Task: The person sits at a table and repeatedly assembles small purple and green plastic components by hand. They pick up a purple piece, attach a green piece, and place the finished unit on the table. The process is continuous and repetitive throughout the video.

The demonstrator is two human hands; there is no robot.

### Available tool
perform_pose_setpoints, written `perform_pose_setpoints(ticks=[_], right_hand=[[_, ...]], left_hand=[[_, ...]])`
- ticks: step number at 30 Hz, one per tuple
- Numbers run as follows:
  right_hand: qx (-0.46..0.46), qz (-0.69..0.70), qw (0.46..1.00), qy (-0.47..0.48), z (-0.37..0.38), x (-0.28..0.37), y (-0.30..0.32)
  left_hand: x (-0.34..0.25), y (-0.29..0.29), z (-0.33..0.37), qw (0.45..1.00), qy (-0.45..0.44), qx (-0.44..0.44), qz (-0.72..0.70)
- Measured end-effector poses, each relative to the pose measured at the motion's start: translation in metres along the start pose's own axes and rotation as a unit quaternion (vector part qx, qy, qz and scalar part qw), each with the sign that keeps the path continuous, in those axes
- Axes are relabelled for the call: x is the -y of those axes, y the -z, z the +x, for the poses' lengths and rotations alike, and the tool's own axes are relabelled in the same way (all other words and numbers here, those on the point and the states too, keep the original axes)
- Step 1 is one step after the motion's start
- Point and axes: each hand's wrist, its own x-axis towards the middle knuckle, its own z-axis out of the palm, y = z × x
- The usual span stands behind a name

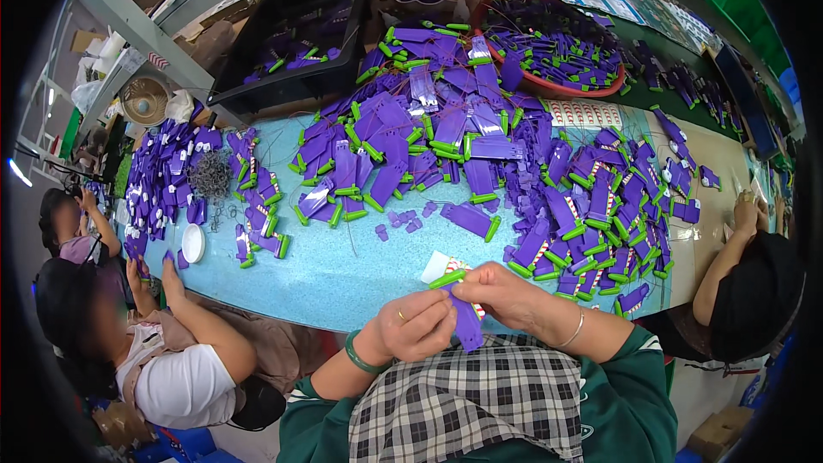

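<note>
At the table's near edge, my left hand (pixel 417 327) and my right hand (pixel 507 295) are closed on one flat purple plastic piece (pixel 465 326) with a bright green rounded end (pixel 447 279). The green end points up and away, while the purple body hangs down between my hands. The fingertips of both hands meet just below the green part. Red-and-white striped material shows beside the piece, under my right fingers. A small white slip (pixel 435 267) juts out behind the green end; whether I hold it cannot be told.
Purple-and-green pieces (pixel 377 133) heap across the blue table (pixel 330 279), with striped ones (pixel 600 206) at right. Behind stand a black crate (pixel 296 90) and a red basin (pixel 566 90). Left are wire bits (pixel 210 176) and a white cup (pixel 193 243). Co-workers sit on both sides.
</note>
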Motion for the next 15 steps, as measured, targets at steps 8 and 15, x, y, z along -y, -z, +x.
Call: perform_pose_setpoints(ticks=[8, 15], right_hand=[[0.034, -0.170, 0.983, 0.057, -0.030, 0.000, 0.017], [-0.076, -0.045, 0.994, 0.059, -0.025, -0.002, 0.021]], left_hand=[[0.009, -0.008, 0.003, 0.997, 0.058, 0.024, -0.035], [0.018, -0.020, 0.028, 0.998, -0.002, 0.031, 0.059]])
